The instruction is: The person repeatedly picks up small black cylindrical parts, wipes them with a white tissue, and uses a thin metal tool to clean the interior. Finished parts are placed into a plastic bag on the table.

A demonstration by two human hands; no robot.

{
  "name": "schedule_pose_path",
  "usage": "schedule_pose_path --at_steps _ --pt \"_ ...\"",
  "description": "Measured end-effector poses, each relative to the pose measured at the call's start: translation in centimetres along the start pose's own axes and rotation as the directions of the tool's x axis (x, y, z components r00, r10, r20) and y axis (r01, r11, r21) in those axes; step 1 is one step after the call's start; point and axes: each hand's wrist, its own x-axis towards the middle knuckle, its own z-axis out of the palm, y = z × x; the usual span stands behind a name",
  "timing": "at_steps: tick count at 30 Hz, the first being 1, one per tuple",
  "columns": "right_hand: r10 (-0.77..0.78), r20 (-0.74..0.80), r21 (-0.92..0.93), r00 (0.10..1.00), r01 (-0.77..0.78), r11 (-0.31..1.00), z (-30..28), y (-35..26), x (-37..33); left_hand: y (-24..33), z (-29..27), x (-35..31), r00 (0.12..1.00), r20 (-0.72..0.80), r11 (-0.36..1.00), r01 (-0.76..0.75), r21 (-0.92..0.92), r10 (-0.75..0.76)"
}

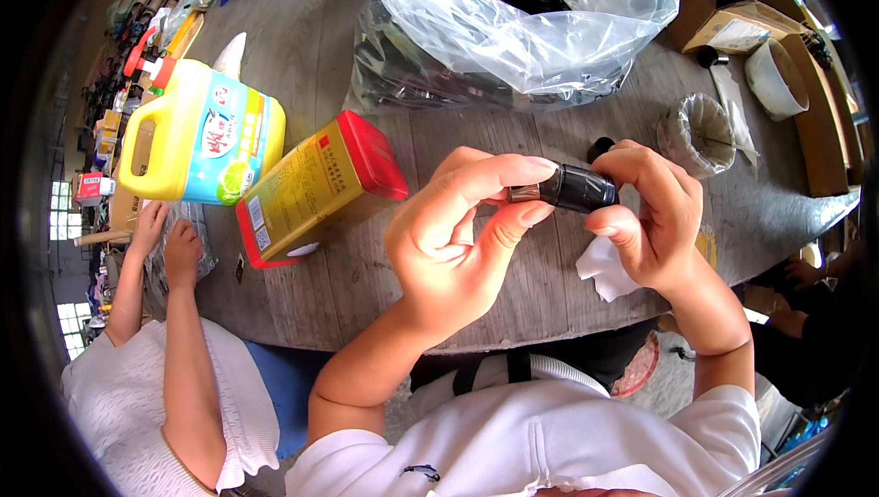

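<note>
Above the table, a small black cylinder point(586, 189) with a shiny metallic end is held level between both hands. Thumb and forefinger of my left hand point(467, 232) pinch its metallic left end. At the other end, the fingers and thumb of my right hand point(655, 213) grip the black part. What kind of part it is, I cannot make out. A crumpled white tissue point(606, 270) lies on the table under my right hand. Just behind that hand's fingertips sits a small black round piece point(600, 147), partly hidden.
A clear plastic bag point(513, 48) of black parts stands at the back. To the left are a red-and-gold tin point(316, 190) and a yellow jug point(151, 145). A plastic-lined cup point(696, 135), white bowl point(776, 79) and cardboard boxes point(829, 145) stand right. A co-worker's hands point(165, 241) are at left.
</note>
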Motion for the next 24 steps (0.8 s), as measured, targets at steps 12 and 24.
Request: schedule_pose_path --at_steps 12,24 --pt "-0.247 -0.134 -0.055 0.960 0.242 0.969 0.1 0.4 1.0 -0.2 0.1 0.6 0.999 -0.029 0.997 -0.014 0.073 0.016" --pt "-0.304 -0.113 -0.060 0.946 0.299 0.952 0.1 0.4 1.1 1.0 0.6 -0.1 0.996 -0.042 0.992 0.071 -0.101 -0.075"
